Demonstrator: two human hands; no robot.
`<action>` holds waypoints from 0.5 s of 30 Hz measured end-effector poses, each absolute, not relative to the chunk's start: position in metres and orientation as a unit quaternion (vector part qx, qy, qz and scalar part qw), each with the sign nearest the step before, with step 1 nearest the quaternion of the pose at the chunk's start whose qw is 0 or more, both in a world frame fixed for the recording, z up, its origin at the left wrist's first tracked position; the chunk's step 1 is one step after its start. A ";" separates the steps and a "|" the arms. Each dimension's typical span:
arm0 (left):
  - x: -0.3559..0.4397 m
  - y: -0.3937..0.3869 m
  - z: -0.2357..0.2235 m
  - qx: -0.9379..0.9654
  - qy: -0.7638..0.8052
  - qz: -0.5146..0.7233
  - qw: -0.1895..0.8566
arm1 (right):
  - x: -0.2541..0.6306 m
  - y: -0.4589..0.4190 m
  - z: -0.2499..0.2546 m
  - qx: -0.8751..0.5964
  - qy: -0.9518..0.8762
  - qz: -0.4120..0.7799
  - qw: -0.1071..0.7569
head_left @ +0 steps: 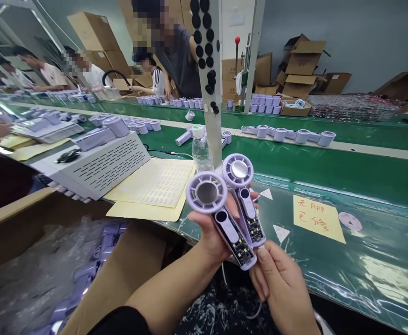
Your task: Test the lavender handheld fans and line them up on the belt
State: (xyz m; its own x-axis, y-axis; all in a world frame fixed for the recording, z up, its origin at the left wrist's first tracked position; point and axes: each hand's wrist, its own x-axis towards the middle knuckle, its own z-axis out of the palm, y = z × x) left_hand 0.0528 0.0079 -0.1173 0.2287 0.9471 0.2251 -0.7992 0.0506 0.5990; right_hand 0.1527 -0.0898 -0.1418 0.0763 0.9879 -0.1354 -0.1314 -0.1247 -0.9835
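Two lavender handheld fans [230,228] lie side by side in my left hand [211,235], its fingers wrapped round their handles. Both handles lack a front cover, so dark circuit boards with small yellowish parts show. Each round head has a silvery disc in the middle. My right hand [284,279] is closed at the lower end of the farther fan [251,216], pinching the end of a white cable [256,315] there. The plug itself is mostly hidden by the fingers. The cable hangs below, over my lap.
A clear bottle [201,151] stands behind the fans, by a post [213,83]. Left are sticker sheets [151,184] and a vented metal box [99,170]. A yellow note [317,218] lies right. Fans [302,136] line the green conveyor [364,160]. Co-workers sit beyond.
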 end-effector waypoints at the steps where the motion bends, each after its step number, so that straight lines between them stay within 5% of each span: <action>1: 0.054 0.007 -0.119 0.329 0.129 0.612 0.707 | 0.152 -0.091 -0.141 -0.520 -0.400 0.553 0.514; 15: 0.056 0.005 -0.127 0.350 0.131 0.598 0.709 | 0.156 -0.092 -0.146 -0.533 -0.487 0.493 0.486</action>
